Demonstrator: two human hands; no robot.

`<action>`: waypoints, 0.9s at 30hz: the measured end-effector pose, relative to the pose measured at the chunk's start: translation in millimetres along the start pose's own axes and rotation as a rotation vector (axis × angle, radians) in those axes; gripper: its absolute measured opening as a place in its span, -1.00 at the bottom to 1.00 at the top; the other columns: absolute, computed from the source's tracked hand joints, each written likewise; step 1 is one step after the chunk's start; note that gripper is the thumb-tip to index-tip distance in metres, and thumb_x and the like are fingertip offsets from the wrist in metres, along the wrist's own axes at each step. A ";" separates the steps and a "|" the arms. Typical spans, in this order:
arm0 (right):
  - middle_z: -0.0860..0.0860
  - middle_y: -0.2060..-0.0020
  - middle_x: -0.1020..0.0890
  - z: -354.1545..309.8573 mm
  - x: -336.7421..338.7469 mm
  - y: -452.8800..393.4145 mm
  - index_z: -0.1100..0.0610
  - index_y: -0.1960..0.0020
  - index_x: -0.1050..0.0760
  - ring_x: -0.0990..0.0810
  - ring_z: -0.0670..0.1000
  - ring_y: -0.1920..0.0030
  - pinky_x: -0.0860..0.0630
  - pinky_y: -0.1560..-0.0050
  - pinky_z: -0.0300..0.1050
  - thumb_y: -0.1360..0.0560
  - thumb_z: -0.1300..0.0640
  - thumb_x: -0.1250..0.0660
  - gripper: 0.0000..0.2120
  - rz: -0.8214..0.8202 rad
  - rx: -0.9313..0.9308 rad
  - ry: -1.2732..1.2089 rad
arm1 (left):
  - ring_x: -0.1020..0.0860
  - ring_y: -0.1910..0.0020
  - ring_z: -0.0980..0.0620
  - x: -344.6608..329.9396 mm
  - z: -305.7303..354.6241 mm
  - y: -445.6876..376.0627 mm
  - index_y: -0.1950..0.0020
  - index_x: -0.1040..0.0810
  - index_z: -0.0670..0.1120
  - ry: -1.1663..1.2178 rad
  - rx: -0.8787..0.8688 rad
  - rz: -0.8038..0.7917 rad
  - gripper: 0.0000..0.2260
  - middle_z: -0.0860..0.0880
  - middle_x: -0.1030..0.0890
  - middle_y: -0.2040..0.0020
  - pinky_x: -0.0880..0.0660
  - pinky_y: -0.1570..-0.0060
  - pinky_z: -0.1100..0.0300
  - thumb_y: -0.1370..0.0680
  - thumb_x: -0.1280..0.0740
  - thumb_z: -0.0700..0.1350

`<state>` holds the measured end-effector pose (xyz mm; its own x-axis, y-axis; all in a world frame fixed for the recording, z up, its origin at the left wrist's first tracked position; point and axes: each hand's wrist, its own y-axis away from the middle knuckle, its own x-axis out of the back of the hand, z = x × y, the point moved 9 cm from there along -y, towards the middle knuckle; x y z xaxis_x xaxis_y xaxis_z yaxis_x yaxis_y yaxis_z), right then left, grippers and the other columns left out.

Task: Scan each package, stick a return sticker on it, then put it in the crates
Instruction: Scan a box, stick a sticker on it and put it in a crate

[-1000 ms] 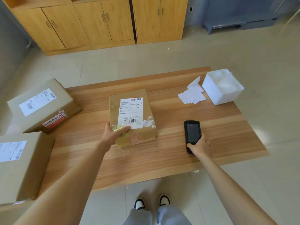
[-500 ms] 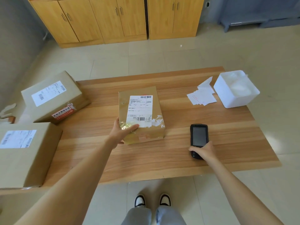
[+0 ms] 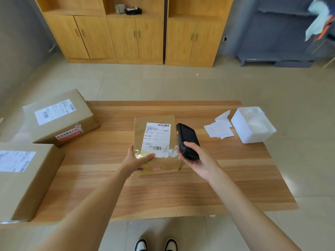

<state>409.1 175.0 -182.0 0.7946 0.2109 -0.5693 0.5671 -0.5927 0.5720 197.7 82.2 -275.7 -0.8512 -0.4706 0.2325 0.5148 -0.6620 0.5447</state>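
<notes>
A small brown cardboard package (image 3: 156, 127) with a white shipping label lies in the middle of the wooden table (image 3: 163, 192). My left hand (image 3: 138, 159) grips its near left corner, thumb on the taped top. My right hand (image 3: 198, 161) holds a black handheld scanner (image 3: 187, 141) lifted off the table, just right of the package and tilted toward its label. A loose pile of white stickers (image 3: 220, 128) lies on the table to the right.
Two larger cardboard boxes stand at the left: one (image 3: 59, 116) at the table's far left corner, one (image 3: 21, 180) nearer to me. A white plastic bin (image 3: 252, 125) sits at the right edge. Wooden cabinets (image 3: 134, 31) line the far wall.
My right hand has picked the scanner up off the table and brought it left and up beside the package. My left hand keeps hold of the package.
</notes>
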 end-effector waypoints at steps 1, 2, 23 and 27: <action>0.22 0.17 -0.65 4.6 -10.6 1.5 0.35 0.02 -0.57 -0.67 0.12 0.16 -0.65 0.13 -0.10 -0.45 0.31 -0.38 -0.87 -0.015 -0.009 0.024 | -0.60 -0.06 0.02 0.4 0.1 -0.1 -0.45 -0.15 0.13 0.001 -0.005 0.002 -0.14 0.06 -0.54 -0.17 -0.62 0.09 0.03 -0.30 -0.58 0.10; 0.22 0.17 -0.65 10.9 -19.5 2.7 0.36 0.02 -0.56 -0.66 0.12 0.16 -0.66 0.16 -0.11 -0.45 0.31 -0.38 -0.86 -0.029 -0.021 0.054 | -0.61 -0.05 0.02 0.5 0.0 -0.4 -0.45 -0.16 0.14 0.006 -0.011 0.006 -0.13 0.06 -0.55 -0.17 -0.63 0.09 0.02 -0.29 -0.58 0.11; 0.40 -0.04 -0.58 62.6 -44.6 19.8 0.37 -0.18 -0.42 -0.66 0.21 0.20 -0.61 0.30 -0.09 -0.36 0.38 -0.45 -0.58 0.107 -0.065 0.230 | -0.60 0.07 -0.05 -10.6 8.4 -1.9 -0.46 -0.22 0.14 0.103 -0.176 0.068 -0.32 0.14 -0.55 0.04 -0.59 0.10 -0.07 -0.45 -0.48 -0.10; 0.33 0.04 -0.59 68.2 -36.4 29.8 0.29 -0.09 -0.40 -0.66 0.22 0.20 -0.62 0.31 -0.06 -0.36 0.40 -0.44 -0.64 0.159 -0.093 0.230 | -0.58 0.07 -0.02 -13.2 10.8 -7.4 -0.49 -0.20 0.13 0.105 -0.167 0.087 -0.31 0.04 -0.56 -0.08 -0.59 0.18 0.04 -0.46 -0.47 -0.11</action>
<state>382.3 96.7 -184.5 0.8972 0.2986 -0.3255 0.4409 -0.5606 0.7009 204.0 99.6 -274.1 -0.7918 -0.5827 0.1832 0.6033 -0.6993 0.3833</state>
